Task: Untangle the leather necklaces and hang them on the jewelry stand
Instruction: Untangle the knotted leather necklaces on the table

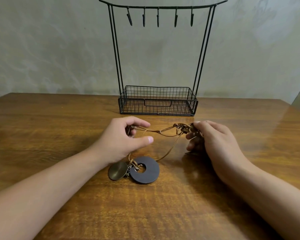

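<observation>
reaching in from the near left corner of the wooden table (59, 122), the left hand (123, 137) sits just past the table's middle, fingers curled in and pinched shut on one end of the leather necklaces (163, 133), thumb sticking out loose toward the right. below that hand, closer to the near edge, two pendants lie flat on the wood: a brass disc (117, 170) on the left, tipped up a little, and touching it on the right a dark ring pendant (144, 170) with a round hole, cords and small metal clasps bunched where the two meet. from there thin brown cords climb away from the near edge and run taut across the gap between the hands, lifted off the table. moving right, there's the knot (182, 129), a thick snarl of cord right at the right hand's fingertips. the right hand (213, 141) is closed on that tangled bunch, fingers folded down over it, more cord hidden under the palm. behind both hands, at the far edge by the wall, the black wire jewelry stand (157, 101) stands upright, its five hooks (158, 17) bare, basket base square to the table.
</observation>
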